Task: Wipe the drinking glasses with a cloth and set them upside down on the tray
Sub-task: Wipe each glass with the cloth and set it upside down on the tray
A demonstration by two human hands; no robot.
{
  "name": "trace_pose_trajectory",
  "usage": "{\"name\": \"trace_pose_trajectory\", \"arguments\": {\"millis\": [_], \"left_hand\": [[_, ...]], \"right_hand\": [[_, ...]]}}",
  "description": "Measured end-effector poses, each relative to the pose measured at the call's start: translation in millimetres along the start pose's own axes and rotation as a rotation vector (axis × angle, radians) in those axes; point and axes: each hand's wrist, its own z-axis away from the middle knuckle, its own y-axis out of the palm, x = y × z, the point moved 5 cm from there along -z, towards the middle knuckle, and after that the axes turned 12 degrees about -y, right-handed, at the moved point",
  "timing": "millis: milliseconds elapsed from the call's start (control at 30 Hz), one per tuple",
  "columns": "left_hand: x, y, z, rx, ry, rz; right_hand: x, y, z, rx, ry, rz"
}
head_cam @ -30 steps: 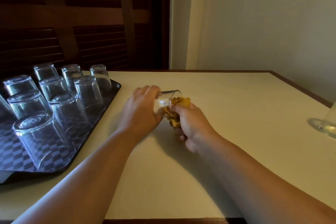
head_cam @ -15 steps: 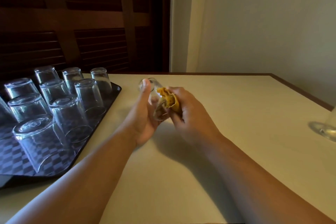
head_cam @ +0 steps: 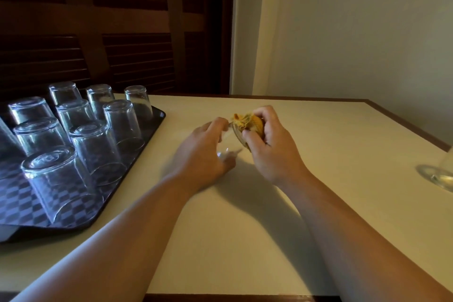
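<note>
1. Your left hand [head_cam: 203,152] sits just left of the frame's centre. Its fingers curl over the top of the glass [head_cam: 230,144] and the thumb is tucked underneath, so it has a real hold on it (that patch is blurry, so I can't tell how tight).
2. The glass lies roughly on its side between your two hands, mouth towards the right one. I can't tell whether it touches the table [head_cam: 245,240] or is just above it.
3. Your right hand [head_cam: 272,147] is just right of centre with its fingers curled in. It pinches the yellow cloth [head_cam: 247,121], which is bunched up at the mouth of the glass.
4. The dark chequered tray [head_cam: 158,117] fills the left side of the frame, on the table and well apart from your hands.
5. The upside-down glasses [head_cam: 93,147] stand on the tray in rows. I count nine, plus a sliver of another cut off at the left edge.
6. At the right edge of the frame there's one more glass [head_cam: 443,174], cropped by the border. It stands on the table well away from everything else.
7. The table is pale with a brown rim. Dark louvred doors [head_cam: 122,32] take up the upper left, and a plain wall [head_cam: 355,32] the upper right.
</note>
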Motion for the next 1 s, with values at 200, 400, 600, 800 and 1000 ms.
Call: {"name": "trace_pose_trajectory", "arguments": {"millis": [200,400,600,800,1000], "left_hand": [[-13.6,-1.5,4.8,-0.071,0.15,-0.142],[-11.7,-2.8,2.5,-0.152,0.156,-0.135],[-6.7,-4.1,-1.0,-0.196,0.134,-0.11],[17.6,-15.7,0.9,-0.249,-0.262,0.619],[47.6,-29.9,43.8,-0.028,-0.605,1.227]], "right_hand": [[-7.3,-5.0,-2.7,0.005,0.069,0.115],[-6.8,-2.6,-2.9,0.048,0.033,0.101],[-1.8,-0.1,-3.8,0.034,-0.003,-0.001],[-41.3,20.0,16.2,0.119,0.3,0.012],[8.7,57.0,46.2,0.474,0.18,0.483]]}}
